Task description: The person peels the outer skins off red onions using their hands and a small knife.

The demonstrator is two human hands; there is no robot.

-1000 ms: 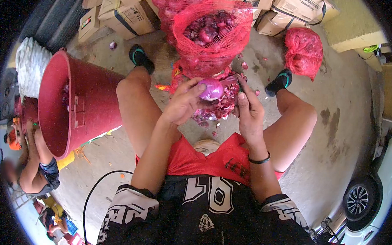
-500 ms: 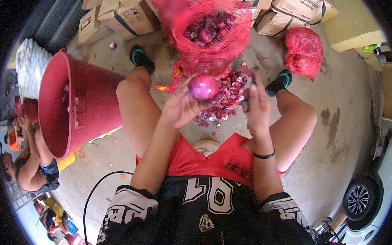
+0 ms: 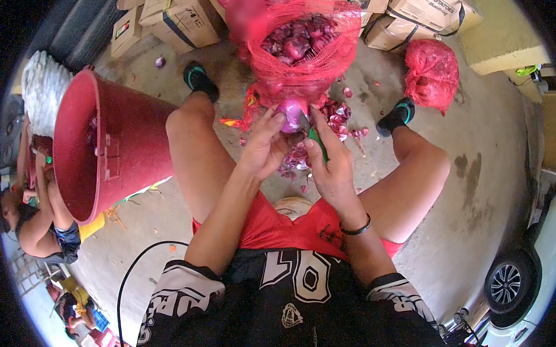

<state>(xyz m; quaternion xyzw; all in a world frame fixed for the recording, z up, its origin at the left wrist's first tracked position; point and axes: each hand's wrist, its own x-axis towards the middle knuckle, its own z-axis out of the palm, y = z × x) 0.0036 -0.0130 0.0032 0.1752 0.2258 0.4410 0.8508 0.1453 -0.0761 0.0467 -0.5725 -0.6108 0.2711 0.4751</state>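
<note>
A red onion is showing a smooth, glossy, pinkish-purple surface, paler where light is catching it. It is resting at the fingertips of the left hand, which is curling around it. Beside that, the right hand is closing around a green-handled knife, its blade lying against or just beside the onion. Papery onion skins are littering the floor below both hands; beyond them, a red mesh sack is holding more onions.

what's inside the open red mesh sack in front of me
Red onions show in the mouth of the mesh sack. Whatever lies deeper is covered by those on top.
</note>
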